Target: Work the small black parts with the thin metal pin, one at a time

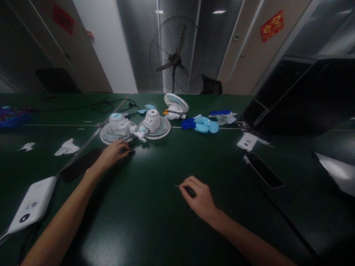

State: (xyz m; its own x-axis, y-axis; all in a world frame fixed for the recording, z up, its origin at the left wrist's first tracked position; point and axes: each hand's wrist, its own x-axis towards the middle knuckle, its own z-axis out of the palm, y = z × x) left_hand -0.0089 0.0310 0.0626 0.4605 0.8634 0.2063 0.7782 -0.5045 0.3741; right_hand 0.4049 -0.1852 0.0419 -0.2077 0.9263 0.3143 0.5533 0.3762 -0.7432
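Green tabletop (155, 162) separates left hand (115, 152), pinching something dark (132, 152), from right hand (200, 197), sliver (176, 185) pinched.

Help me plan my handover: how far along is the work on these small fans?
Already together, it seems: the left fan and middle fan, each with housing and grille joined, lying grille down. In hand: the right hand pinches a thin piece; the left hand is near the left fan, its hold unclear. Probably left: the light-blue blades, which lie loose. How many steps remain, I can't tell.

Green table (149, 225); white fans (152, 122); blue gloves (188, 123); phone (264, 170)
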